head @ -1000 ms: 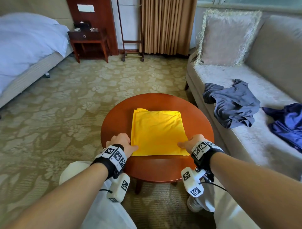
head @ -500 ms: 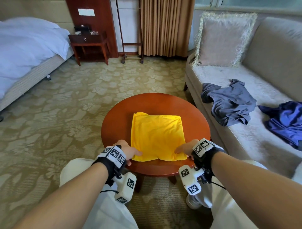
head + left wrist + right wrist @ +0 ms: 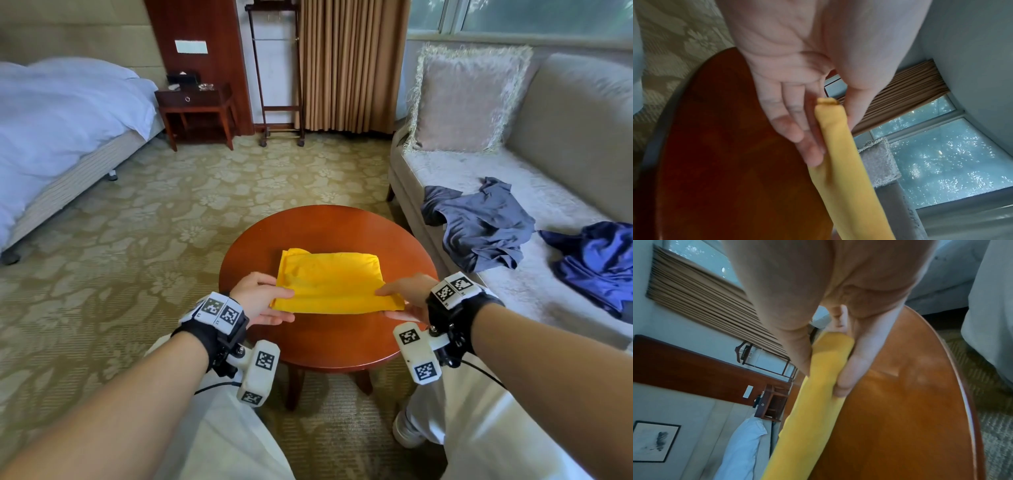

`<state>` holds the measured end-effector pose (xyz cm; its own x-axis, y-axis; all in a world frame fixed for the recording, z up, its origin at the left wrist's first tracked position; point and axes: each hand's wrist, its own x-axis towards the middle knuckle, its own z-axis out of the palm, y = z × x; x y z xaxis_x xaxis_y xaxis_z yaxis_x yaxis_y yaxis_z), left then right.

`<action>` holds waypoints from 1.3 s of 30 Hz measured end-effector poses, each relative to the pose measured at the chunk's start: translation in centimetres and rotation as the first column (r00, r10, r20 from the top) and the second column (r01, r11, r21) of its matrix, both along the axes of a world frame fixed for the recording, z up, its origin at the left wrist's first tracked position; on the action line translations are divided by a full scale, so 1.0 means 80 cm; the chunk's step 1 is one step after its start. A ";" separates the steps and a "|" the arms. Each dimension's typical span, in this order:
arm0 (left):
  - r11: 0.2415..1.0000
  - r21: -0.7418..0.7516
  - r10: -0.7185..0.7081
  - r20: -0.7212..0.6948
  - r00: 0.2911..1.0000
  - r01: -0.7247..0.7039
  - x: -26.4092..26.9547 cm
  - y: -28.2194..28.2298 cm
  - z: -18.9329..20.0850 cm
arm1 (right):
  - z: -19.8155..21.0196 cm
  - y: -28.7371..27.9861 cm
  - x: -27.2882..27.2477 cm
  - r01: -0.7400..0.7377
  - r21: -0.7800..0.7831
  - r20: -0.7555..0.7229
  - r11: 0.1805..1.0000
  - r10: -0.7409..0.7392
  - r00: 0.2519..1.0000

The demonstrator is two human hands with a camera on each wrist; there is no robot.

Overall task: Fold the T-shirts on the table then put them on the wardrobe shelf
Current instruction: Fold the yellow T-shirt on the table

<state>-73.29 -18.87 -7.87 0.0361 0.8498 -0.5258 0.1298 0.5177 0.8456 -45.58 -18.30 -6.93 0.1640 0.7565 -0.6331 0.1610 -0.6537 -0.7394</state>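
Hands hold the yellow T-shirt [image 3: 330, 282] at its two near corners; the shirt is folded into a neat flat pad; its near edge is lifted a bit off the round wooden table [image 3: 329, 339], while its far part seems to lie on the table top; the left hand [image 3: 258, 298] pinches the left corner, thumb on top and fingers under; from the left wrist view the fingers [image 3: 791, 123] lie almost straight under the yellow cloth [image 3: 840, 146] and the thumb presses from the other side; the right hand [image 3: 406, 298] pinches the right corner the same way; from the right wrist view the thumb sits on one side of the cloth [image 3: 818, 386] and a long finger [image 3: 853, 363] on the other, with the brown table [image 3: 900, 418] below.

Both wrists wear black bands with small white boxes that have black-and-white squares on them; the person's legs in pale trousers show under the arms.

On the right is a grey sofa [image 3: 565, 113] with a fluffy cushion [image 3: 469, 99]; a grey-blue shirt [image 3: 479, 226] lies crumpled on the seat, and a bright blue shirt [image 3: 596, 260] lies crumpled just beside it; on the left is a bed [image 3: 61, 116] with white covers; a dark wooden nightstand [image 3: 195, 109] stands next to it; brown curtains [image 3: 349, 65] hang at the back; the floor has a flowery carpet [image 3: 154, 222].
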 end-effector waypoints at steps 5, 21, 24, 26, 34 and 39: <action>0.996 0.073 -0.050 0.131 0.990 0.041 -0.002 -0.001 0.001 | 0.013 0.001 0.001 0.032 0.151 -0.012 0.988 -0.031 0.999; 0.879 0.422 -0.054 -0.375 0.925 0.223 -0.004 0.025 -0.014 | -0.010 0.019 0.030 -0.284 0.255 0.187 0.924 0.241 0.952; 0.865 0.430 -0.061 -0.424 0.904 0.260 -0.008 0.037 -0.018 | -0.013 0.032 0.027 -0.236 0.208 0.147 0.949 0.208 0.967; 0.872 0.402 -0.062 -0.474 0.878 0.279 -0.010 0.046 -0.018 | -0.014 0.043 0.027 -0.261 0.224 0.264 0.939 0.199 0.944; 0.887 0.432 -0.029 -0.295 0.955 0.160 0.007 0.076 -0.022 | -0.019 0.079 0.014 -0.224 0.292 0.347 0.930 0.115 0.931; 0.890 0.416 0.011 -0.429 0.903 0.187 0.010 0.095 -0.030 | -0.030 0.100 0.002 -0.217 0.296 0.469 0.930 0.057 0.881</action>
